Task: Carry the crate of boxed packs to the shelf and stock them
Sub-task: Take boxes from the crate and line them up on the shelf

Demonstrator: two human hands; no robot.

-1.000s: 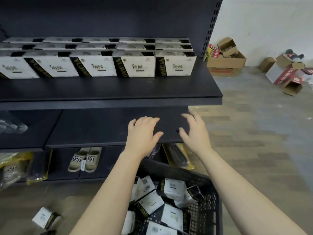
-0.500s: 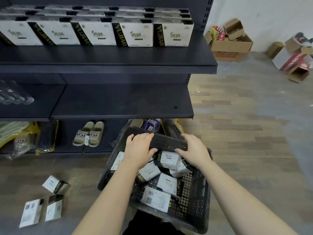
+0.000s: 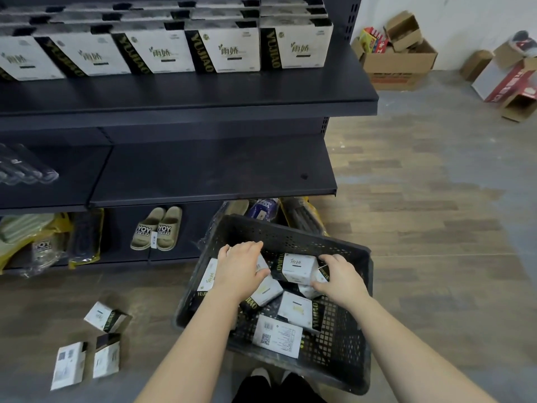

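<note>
We see a black crate [image 3: 343,324] on the floor in front of the shelf [image 3: 203,94]. It holds a jumble of white boxes. Our left hand [image 3: 239,269] lies spread on a box [image 3: 266,289] in the crate; we cannot tell if it grips it. Our right hand [image 3: 340,276] grasps the side of another box [image 3: 299,267]. Up on the shelf, a row of boxes [image 3: 162,50] stands neatly. Three boxes [image 3: 87,344] lie on the floor to the left of the crate.
</note>
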